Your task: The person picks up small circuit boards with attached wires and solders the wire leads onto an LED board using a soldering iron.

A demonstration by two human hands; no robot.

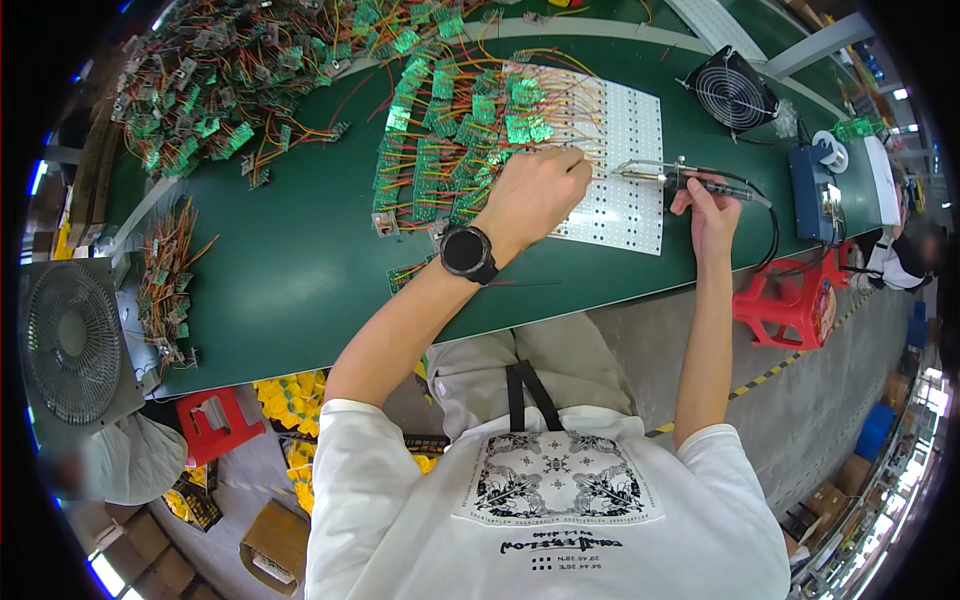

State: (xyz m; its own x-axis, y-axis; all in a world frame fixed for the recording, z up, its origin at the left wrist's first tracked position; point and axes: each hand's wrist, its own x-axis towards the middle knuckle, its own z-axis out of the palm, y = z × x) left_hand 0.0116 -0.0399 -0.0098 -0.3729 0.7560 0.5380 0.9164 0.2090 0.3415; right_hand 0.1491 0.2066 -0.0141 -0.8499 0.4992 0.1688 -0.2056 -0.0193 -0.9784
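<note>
Passable: left stretch of green tabletop (275, 300), between wire bundle (165, 280) and circuit-board rows (430, 180) | far left: heaped wired boards (215, 85) block | centre: left hand (540, 195) over white panel (628, 222) | right: soldering iron (735, 188) crosses panel edge; looped cord (776, 232), blue box (812, 195) beyond; black fan (732, 92) behind

Bright, fairly even indoor light washes a green tabletop (270, 330), leaving a soft pale sheen on its left half — the white perforated board (625, 215) and white shirt (400, 500) read among the brightest surfaces. Circuit boards (525, 130) throw sharp green glints near the upper center. The fisheye view bows straight edges toward black corners — blown-out lights (38, 178) flare along the rim, where detail softens.
</note>
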